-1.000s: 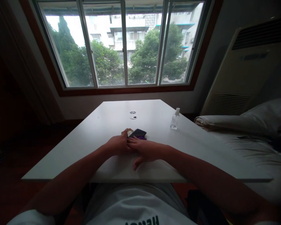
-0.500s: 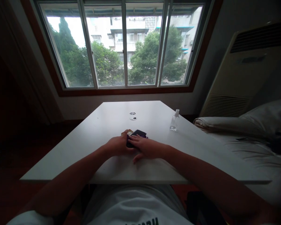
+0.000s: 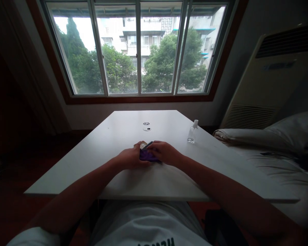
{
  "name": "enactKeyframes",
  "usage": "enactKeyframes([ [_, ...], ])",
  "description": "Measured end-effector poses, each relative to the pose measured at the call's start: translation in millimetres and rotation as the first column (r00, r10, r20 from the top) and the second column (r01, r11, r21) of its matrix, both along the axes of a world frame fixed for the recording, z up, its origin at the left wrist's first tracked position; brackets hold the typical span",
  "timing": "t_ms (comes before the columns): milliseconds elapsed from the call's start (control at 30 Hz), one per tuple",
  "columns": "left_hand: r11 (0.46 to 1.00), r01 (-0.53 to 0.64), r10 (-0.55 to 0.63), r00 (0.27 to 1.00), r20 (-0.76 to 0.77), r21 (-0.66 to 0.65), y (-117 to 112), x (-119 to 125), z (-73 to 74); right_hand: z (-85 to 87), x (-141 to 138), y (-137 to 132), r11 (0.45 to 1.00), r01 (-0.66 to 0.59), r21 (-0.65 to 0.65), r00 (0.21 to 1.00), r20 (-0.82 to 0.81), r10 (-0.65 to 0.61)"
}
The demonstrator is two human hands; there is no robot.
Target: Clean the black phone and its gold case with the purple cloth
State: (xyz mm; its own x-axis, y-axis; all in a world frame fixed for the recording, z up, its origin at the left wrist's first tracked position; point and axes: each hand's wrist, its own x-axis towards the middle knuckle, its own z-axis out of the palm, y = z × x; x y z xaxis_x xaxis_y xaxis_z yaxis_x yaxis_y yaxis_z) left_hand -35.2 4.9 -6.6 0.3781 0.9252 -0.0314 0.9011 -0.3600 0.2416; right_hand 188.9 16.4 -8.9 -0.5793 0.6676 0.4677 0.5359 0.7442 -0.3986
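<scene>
Near the middle of the white table (image 3: 123,131), my left hand (image 3: 129,159) is closed around the left side of a flat, dark purple rectangular thing (image 3: 148,156) whose kind I cannot make out. My right hand (image 3: 166,153) has its fingers pinched on a thin, dark flat piece (image 3: 146,146), tilted up over the purple surface. Whether the two are joined is hidden by the fingers. Just behind the left fingertips, a small cream and brown thing (image 3: 143,144) shows in part.
On the table's right side stands a clear spray bottle (image 3: 191,134) with some liquid. Two round cable-hole fittings (image 3: 146,128) lie further back. Right of the table is a bed (image 3: 248,153) with bedding; a window (image 3: 138,51) is ahead.
My right hand has gone from lying flat with fingers spread over the dark thing to pinching the thin piece, now tilted. More purple surface shows. The left hand keeps its hold.
</scene>
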Motion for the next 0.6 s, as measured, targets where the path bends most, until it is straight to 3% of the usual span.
enactKeyframes([
  [200, 1.000, 0.017, -0.017, 1.000, 0.017, 0.012, 1.4, -1.2, -1.4, -3.8, -1.1, -0.8, 0.998, -0.057, -0.022, 0.983, 0.173, 0.060],
  [333, 1.000, 0.018, -0.018, 1.000, 0.021, 0.001, 0.8, -0.5, -0.6, -6.4, 2.8, 8.7, 0.998, 0.035, 0.049, 0.978, 0.205, -0.044],
  [467, 1.000, 0.029, -0.029, 0.999, 0.045, 0.004, -1.2, -1.2, 1.4, -7.9, 8.2, 18.3, 0.989, 0.141, 0.041, 0.954, 0.261, -0.147],
  [600, 0.999, 0.034, -0.034, 0.998, 0.056, 0.011, -2.8, -1.1, 2.3, -6.0, 3.5, 9.5, 0.978, 0.183, 0.095, 0.932, 0.301, -0.204],
])
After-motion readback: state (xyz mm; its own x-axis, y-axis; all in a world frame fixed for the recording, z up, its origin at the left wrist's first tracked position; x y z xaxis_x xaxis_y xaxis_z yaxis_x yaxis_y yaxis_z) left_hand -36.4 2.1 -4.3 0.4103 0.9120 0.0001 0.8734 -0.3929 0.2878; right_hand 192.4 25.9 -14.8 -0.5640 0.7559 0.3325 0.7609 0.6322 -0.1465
